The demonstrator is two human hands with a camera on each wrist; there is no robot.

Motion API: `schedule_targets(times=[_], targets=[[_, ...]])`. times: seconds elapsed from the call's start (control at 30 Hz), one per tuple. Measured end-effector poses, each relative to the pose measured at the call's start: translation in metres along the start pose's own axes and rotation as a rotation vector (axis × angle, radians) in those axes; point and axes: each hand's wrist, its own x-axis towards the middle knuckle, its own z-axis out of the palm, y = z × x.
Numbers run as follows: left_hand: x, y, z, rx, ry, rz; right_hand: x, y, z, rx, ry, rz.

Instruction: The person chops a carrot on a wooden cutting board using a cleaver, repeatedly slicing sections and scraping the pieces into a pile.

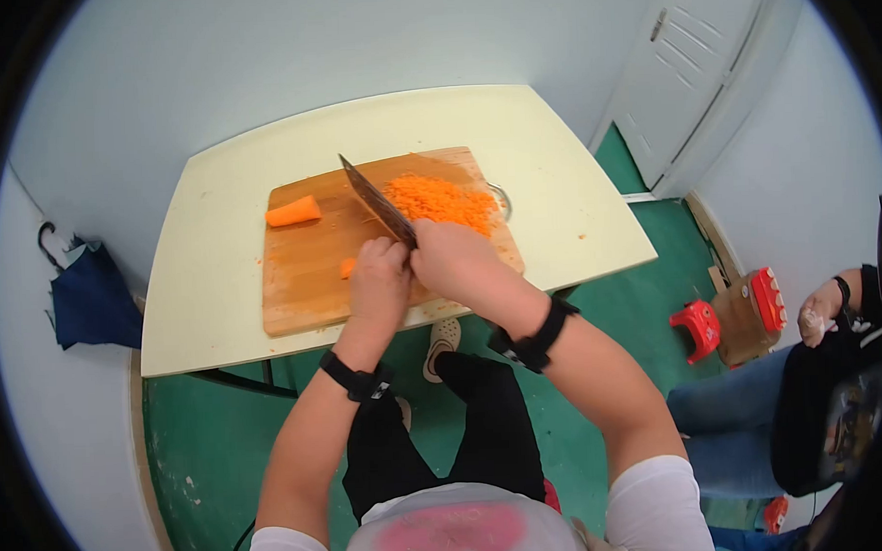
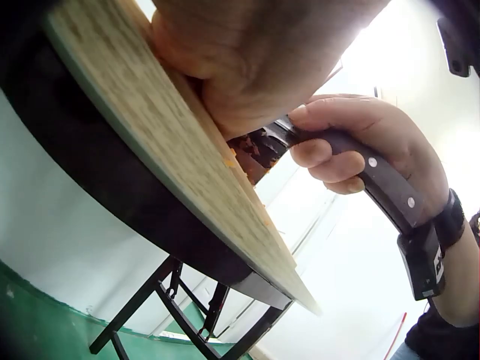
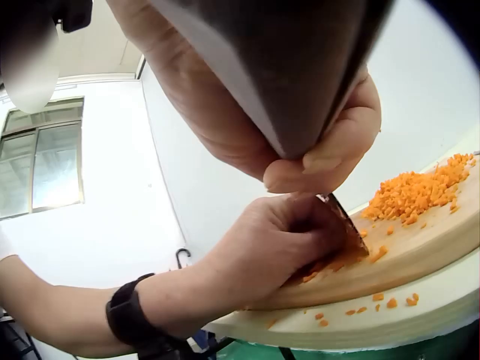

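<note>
My right hand (image 1: pixel 457 260) grips a kitchen knife (image 1: pixel 372 195) by its dark riveted handle. The broad dark blade points toward the far left over a wooden cutting board (image 1: pixel 301 295). Close beside the blade's base, my left hand (image 1: pixel 379 278) rests low on the board with fingers curled over a carrot piece (image 1: pixel 347 268). Only an end of that piece shows; the hand hides the rest. Finely chopped carrot (image 1: pixel 443 203) is heaped right of the blade. A larger carrot chunk (image 1: pixel 294 212) lies at the board's far left.
The board is on a pale table (image 1: pixel 207 254), with carrot crumbs near its front edge. A metal ring-shaped edge (image 1: pixel 502 201) shows beside the board. A dark umbrella (image 1: pixel 94 295) hangs at the left. Another person (image 1: pixel 747 411) is at the right, near red stools (image 1: pixel 696 330).
</note>
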Motion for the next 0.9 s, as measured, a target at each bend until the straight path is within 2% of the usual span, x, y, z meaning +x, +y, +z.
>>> schedule_targets(times=[0.1, 0.33, 0.47, 0.53, 0.6, 0.67, 0.9], targets=[[0.002, -0.002, -0.003, -0.024, 0.03, 0.046, 0.004, 0.001, -0.004, 0.001, 0.01, 0.004], [0.001, -0.001, -0.002, -0.004, 0.023, 0.035, -0.022, -0.001, -0.01, 0.047, 0.009, -0.001], [-0.001, 0.0, -0.004, 0.054, 0.004, -0.002, -0.004, 0.001, 0.005, 0.072, -0.006, -0.002], [0.0, -0.005, -0.007, -0.013, 0.01, 0.084, 0.003, -0.003, 0.0, 0.067, -0.027, -0.015], [-0.001, -0.003, -0.012, 0.001, 0.036, 0.076, 0.001, -0.004, -0.005, 0.038, -0.024, -0.034], [0.0, 0.001, -0.012, -0.011, 0.057, 0.07, -0.008, 0.002, -0.002, 0.077, 0.095, 0.006], [0.003, 0.001, -0.007, -0.031, 0.05, 0.022, -0.017, 0.003, -0.007, 0.072, 0.017, 0.004]])
